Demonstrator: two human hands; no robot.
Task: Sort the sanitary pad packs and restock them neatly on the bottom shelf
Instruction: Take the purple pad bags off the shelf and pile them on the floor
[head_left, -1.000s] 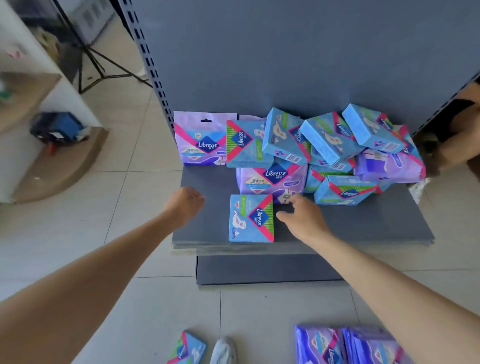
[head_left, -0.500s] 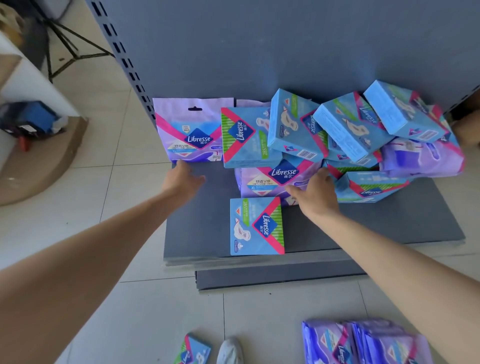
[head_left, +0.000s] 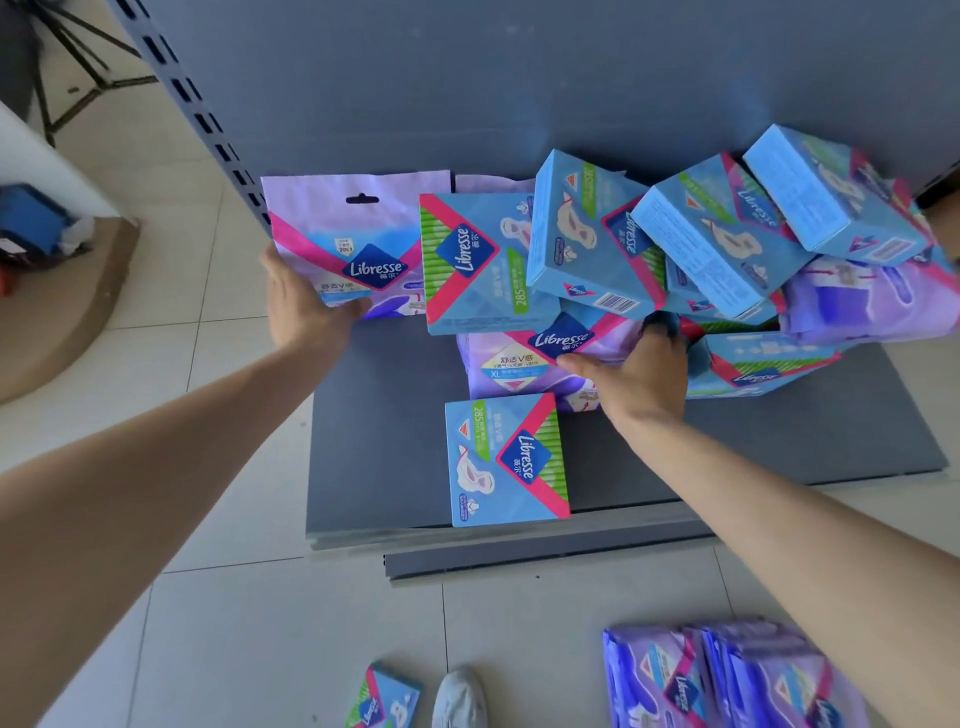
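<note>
A jumble of blue and purple Libresse pad packs covers the back of the grey bottom shelf (head_left: 779, 441). My left hand (head_left: 298, 306) grips the lower left corner of an upright purple pack (head_left: 353, 228) at the far left. My right hand (head_left: 641, 374) reaches into the heap, thumb lying on a flat purple pack (head_left: 524, 358), fingers tucked under the blue packs above it. One blue pack (head_left: 506, 460) lies flat alone near the shelf's front edge. Another blue pack (head_left: 480, 260) leans upright next to the purple one. Several blue packs (head_left: 717, 234) are stacked crookedly to the right.
On the tiled floor in front lie purple packs (head_left: 727, 675) at the lower right and one blue pack (head_left: 384, 699) beside a white shoe (head_left: 460, 699). The slotted upright (head_left: 208, 119) borders the shelf on the left. A wooden shelf unit (head_left: 57, 306) stands at far left.
My left hand moved forward from the shelf's edge and took hold of the upright purple pack. My right hand pushed further into the heap onto the flat purple pack. The camera came closer.
</note>
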